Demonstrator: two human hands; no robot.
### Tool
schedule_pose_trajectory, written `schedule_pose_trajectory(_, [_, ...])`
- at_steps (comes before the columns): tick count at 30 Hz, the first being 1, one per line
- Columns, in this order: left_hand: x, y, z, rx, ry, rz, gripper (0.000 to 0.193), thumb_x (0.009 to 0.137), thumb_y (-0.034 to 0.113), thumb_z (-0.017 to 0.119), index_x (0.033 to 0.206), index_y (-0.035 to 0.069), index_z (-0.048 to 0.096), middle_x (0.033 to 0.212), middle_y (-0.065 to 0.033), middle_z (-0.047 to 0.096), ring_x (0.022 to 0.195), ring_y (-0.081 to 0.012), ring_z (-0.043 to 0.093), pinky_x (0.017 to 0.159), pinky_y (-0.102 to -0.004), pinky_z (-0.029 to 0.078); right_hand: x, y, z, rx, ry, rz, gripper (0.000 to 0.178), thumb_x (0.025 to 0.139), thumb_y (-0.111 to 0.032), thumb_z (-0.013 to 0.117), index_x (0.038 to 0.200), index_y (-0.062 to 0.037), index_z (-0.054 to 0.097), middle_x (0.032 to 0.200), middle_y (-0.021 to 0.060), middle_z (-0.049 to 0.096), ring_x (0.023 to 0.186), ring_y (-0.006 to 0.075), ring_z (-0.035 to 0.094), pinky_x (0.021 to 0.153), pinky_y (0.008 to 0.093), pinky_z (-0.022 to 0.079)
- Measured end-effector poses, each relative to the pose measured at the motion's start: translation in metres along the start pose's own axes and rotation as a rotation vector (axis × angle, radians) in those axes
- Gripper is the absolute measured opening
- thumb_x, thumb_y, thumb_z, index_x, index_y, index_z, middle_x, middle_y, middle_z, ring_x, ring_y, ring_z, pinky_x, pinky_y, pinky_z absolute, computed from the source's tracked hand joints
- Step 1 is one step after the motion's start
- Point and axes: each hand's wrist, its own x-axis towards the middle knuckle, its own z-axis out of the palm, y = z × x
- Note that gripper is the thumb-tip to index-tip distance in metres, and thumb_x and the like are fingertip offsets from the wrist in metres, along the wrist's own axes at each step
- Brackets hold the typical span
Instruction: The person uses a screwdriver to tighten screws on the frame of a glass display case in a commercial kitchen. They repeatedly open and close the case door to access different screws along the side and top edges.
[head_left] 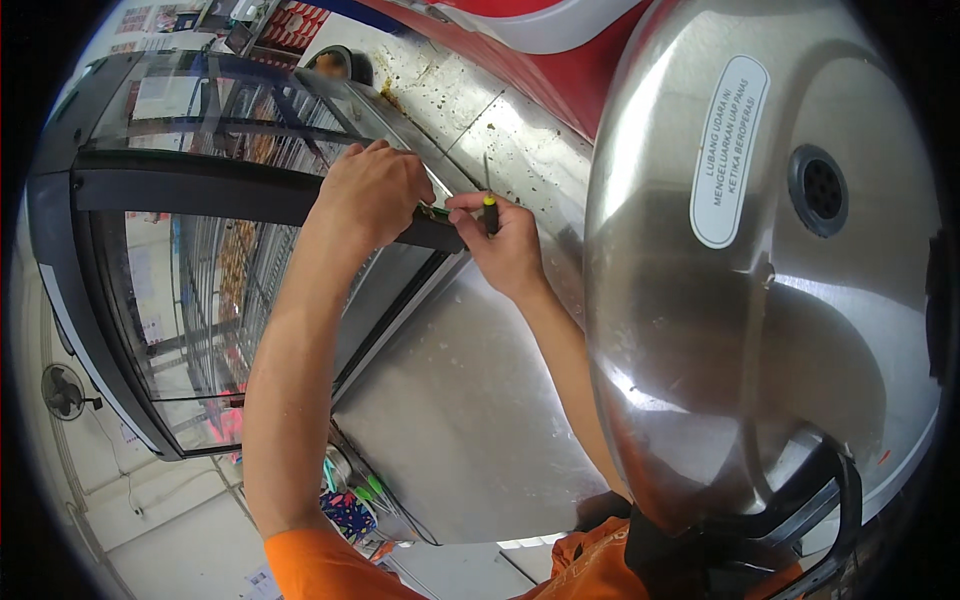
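A glass display warmer (190, 190) with a dark frame and wire racks inside stands at the left. Over the near corner of its frame, my left hand (375, 190) is closed, fingers curled down at the edge; what they pinch is hidden. Just to its right, my right hand (508, 250) grips a small screwdriver (490, 214) with a black and yellow handle, its thin shaft pointing up and away from the frame. Thumb and forefinger of that hand reach to the same corner, close to the left fingers.
At the right a large rounded stainless steel lid (680, 330) with a vent and black handle stands close to my right arm. A red and white appliance (560, 40) sits beyond. Crumbs dot the tiled surface (500, 110). Below my hands lies a steel counter (450, 400).
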Motion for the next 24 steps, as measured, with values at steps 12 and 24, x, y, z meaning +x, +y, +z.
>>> schedule_pose_trajectory(12, [-0.001, 0.004, -0.007, 0.032, -0.015, -0.002, 0.023, 0.082, 0.009, 0.062, 0.088, 0.024, 0.078, 0.1, -0.0017, 0.071, 0.107, -0.0222, 0.062, 0.1, -0.0392, 0.044, 0.017, 0.013, -0.007, 0.462, -0.219, 0.167, 0.019, 0.091, -0.011, 0.069, 0.105, 0.0009, 0.068, 0.081, 0.002, 0.065, 0.049, 0.0031, 0.037, 0.043, 0.022, 0.026])
schedule_pose_trajectory(24, [0.0, 0.005, -0.007, 0.044, -0.027, -0.01, 0.024, 0.082, 0.009, 0.061, 0.089, 0.024, 0.078, 0.099, -0.0017, 0.07, 0.108, -0.023, 0.062, 0.098, -0.0382, 0.044, 0.033, 0.002, -0.01, 0.496, -0.331, 0.38, 0.014, 0.089, -0.006, 0.066, 0.102, -0.0011, 0.063, 0.086, 0.008, 0.065, 0.048, 0.0018, 0.034, 0.041, 0.0207, 0.024])
